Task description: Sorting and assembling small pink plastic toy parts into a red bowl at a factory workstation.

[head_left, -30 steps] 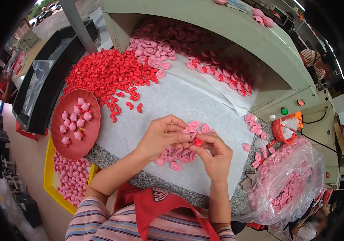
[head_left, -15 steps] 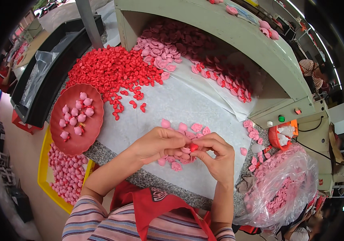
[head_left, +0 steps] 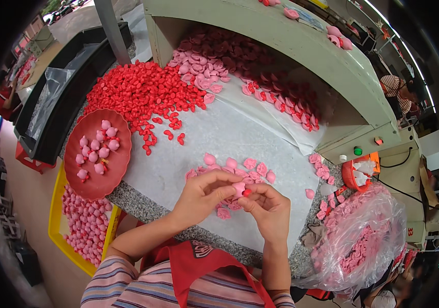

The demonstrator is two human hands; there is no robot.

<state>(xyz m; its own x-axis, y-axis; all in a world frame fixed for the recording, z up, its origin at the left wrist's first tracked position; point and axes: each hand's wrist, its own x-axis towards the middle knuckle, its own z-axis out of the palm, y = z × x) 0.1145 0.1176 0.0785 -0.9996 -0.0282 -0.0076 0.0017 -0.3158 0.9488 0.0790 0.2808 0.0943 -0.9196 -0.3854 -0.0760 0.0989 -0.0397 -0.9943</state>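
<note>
Over the white sheet, my left hand (head_left: 204, 196) pinches a small pink rubbery piece (head_left: 239, 188) between thumb and fingers. My right hand (head_left: 268, 209) pinches a small red plastic piece (head_left: 247, 192) against the side of the pink one, its fingertips touching both. How the two pieces fit together is partly hidden by the fingers. Just beyond and beneath my hands lies a loose cluster of pink pieces (head_left: 250, 164), some round, some folded like hollow shells. A big heap of red plastic pieces (head_left: 137, 92) spreads over the far left of the sheet.
At left, a red plate (head_left: 83, 179) holds several round pink pieces, above a yellow bin (head_left: 57, 226) of similar ones. A black tray (head_left: 50, 146) stands behind. A pale green arched machine (head_left: 286, 49) spans the back. A plastic bag of pink pieces (head_left: 353, 246) sits at right.
Both hands have come slightly lower and nearer me, the right one also shifting left. The pink piece between them shows more, and pink pieces left of my fingers are uncovered.
</note>
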